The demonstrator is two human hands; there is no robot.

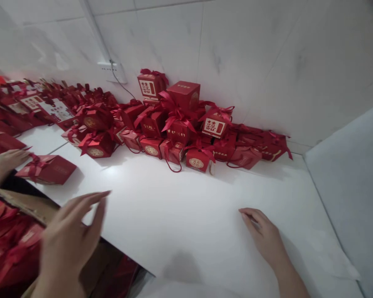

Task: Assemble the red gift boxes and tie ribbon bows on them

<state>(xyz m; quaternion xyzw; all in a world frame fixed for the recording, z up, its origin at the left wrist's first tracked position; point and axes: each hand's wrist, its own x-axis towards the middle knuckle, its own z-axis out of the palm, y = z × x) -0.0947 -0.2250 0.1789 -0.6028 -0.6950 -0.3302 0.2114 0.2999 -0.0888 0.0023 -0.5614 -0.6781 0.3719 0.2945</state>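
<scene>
My left hand [70,238], slightly blurred, hovers over the table's front left edge beside an open cardboard box [28,205]. Its fingers are loosely stretched, thumb tip close to the index finger, and nothing shows between them. Over the white table [180,207] on the right is my right hand [262,236], thumb and fingertips together, with no object visible in it. Red gift boxes with ribbon bows [182,128] are stacked against the wall, beyond both hands. A single red gift box [58,169] lies near the left edge, beyond my left hand.
Another person's hand [9,163] is at the far left, by the single gift box's ribbon. Many more red gift boxes [22,107] crowd the back left. Red packages [13,248] fill the cardboard box. A wall socket [112,71] with a cable is behind.
</scene>
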